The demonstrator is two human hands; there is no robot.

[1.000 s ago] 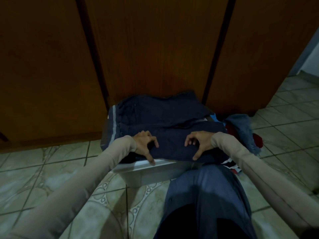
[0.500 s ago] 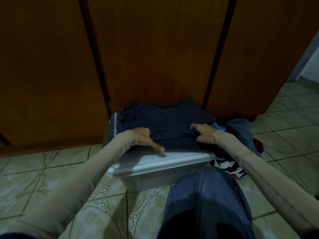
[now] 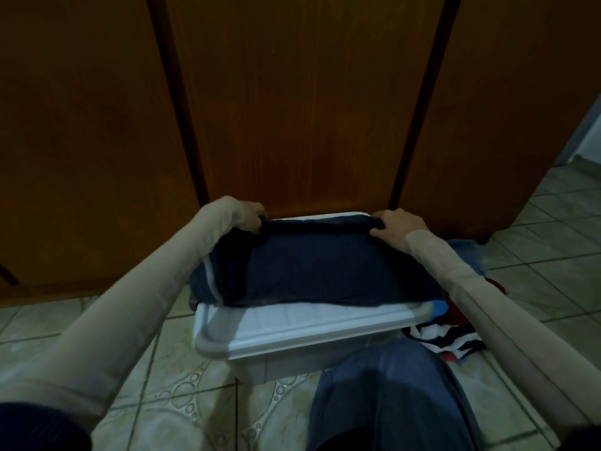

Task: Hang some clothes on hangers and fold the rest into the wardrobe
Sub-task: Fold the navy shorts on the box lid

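Nearest the camera a knee (image 3: 387, 395) in blue cloth rises from the bottom edge, set on a floor (image 3: 156, 405) of pale green tiles with a ringed pattern. Two arms in beige sleeves (image 3: 107, 323) reach forward from either side of the frame. Just past the knee stands a white bin (image 3: 292, 333) with its lid on, the near strip of the lid bare. On the lid lies a dark navy garment (image 3: 318, 275), folded into a broad band that covers the far part of the lid; a pale stripe runs along its left end, which hangs a little over the lid's left edge. The left hand (image 3: 248, 216) grips the garment's far left corner, fingers curled around the rolled top edge. The right hand (image 3: 398, 224) grips the far right corner the same way, thumb under and fingers over the fold. The far edge of the cloth is drawn straight between the two hands. To the right of the bin, on the floor, is a heap of other clothes (image 3: 445, 340): a piece with red, white and dark stripes, something red, and a blue piece farther back, partly hidden by the right sleeve. Behind everything stand the wardrobe (image 3: 302, 102) doors, brown wood, closed, with dark gaps between them. At the far right the tiles run on past the wardrobe's corner.
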